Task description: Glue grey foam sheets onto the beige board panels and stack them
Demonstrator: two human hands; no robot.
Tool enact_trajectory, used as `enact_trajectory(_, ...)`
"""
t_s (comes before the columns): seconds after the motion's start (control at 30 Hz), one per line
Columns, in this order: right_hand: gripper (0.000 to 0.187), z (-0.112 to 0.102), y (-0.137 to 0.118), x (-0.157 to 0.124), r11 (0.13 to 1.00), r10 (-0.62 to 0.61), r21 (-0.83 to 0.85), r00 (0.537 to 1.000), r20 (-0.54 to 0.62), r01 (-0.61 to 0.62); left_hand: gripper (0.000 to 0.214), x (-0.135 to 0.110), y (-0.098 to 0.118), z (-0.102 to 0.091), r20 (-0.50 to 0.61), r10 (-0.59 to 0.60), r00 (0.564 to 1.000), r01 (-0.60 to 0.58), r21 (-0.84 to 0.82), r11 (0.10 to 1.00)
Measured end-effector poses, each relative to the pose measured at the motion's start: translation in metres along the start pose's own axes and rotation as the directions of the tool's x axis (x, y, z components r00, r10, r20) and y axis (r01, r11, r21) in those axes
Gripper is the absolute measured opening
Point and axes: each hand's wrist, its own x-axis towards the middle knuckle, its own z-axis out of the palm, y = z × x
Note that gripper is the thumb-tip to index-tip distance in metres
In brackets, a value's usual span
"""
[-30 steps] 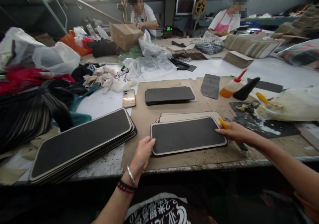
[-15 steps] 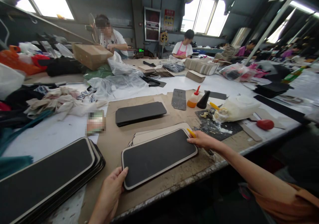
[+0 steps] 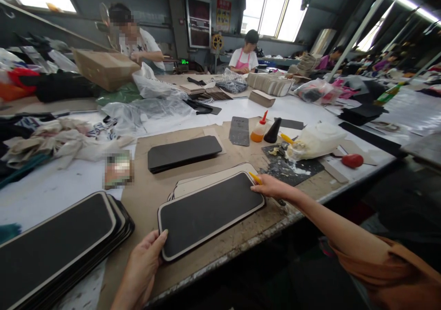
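Observation:
A flat black panel with rounded corners and a pale border [image 3: 212, 213] lies slanted in front of me. My left hand [image 3: 146, 257] grips its near left corner, thumb on top and fingers underneath. At the far right corner, my right hand [image 3: 270, 186] is closed on the edge, thumb on the upper face. A narrow yellow tool [image 3: 255, 178] sticks out from that same hand; its full shape is hidden. Beige panels with dark edges [image 3: 203, 184] show partly from behind the held one. Farther back sits a stack of plain black pieces [image 3: 185, 153].
Left of me stands a tall stack of black bordered panels [image 3: 58, 245]. Behind my right hand are an orange-filled bottle with a red tip [image 3: 259, 128], a black cone [image 3: 273, 131], a white jug [image 3: 320, 140] and a red object [image 3: 352, 160]. Two people work across the table.
The whole scene has shifted left and slightly up in view as my head turned. Both hands keep their hold on the panel, which stays in about the same place on the table.

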Motion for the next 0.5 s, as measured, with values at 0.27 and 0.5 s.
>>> enact_trajectory(0.27, 0.016, -0.011, -0.016, -0.022, 0.994, -0.08, 0.064, 0.985, -0.155, 0.091, 0.05, 0.012, -0.016, -0.016, 0.019, 0.05, 0.999, -0.049, -0.057, 0.997)
enact_trajectory(0.5, 0.019, -0.015, -0.034, -0.034, 0.989, -0.134, 0.022, 0.959, -0.248, 0.144, 0.052, 0.006, -0.009, -0.015, -0.063, 0.117, 0.991, -0.124, -0.129, 0.984)
